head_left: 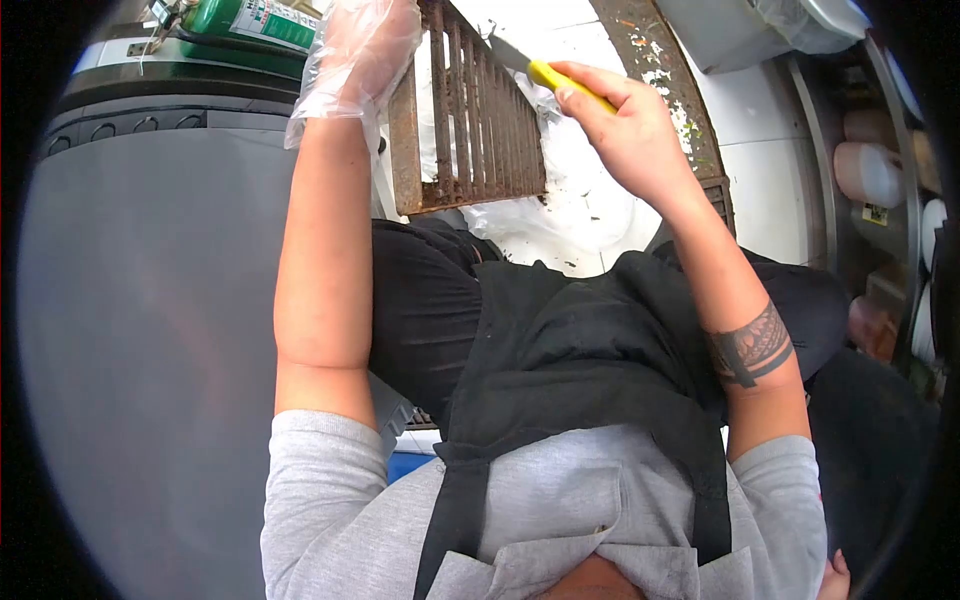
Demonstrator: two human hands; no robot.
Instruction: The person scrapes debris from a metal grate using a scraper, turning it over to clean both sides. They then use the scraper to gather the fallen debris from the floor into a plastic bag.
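My left hand [368, 50], in a clear plastic glove, grips the upper left edge of a rusty slatted metal grate [406, 150]; its fingertips are partly hidden. The grate stands tilted in front of my knees, with brown grime on its bars. In my bare right hand [640, 130] is a knife with a yellow handle [572, 84], closed in my fingers. Its dark blade [508, 52] points up and left, beside the grate's right side. Crumpled clear plastic [570, 215] lies on the floor below and behind the grate.
A rusty floor strip [690, 110] strewn with white and green scraps runs along the right. Beyond it are a grey bin [720, 35] and a shelf with containers [868, 172]. At the upper left lies a green cylinder [255, 22]. Another person's hand [835, 578] shows bottom right.
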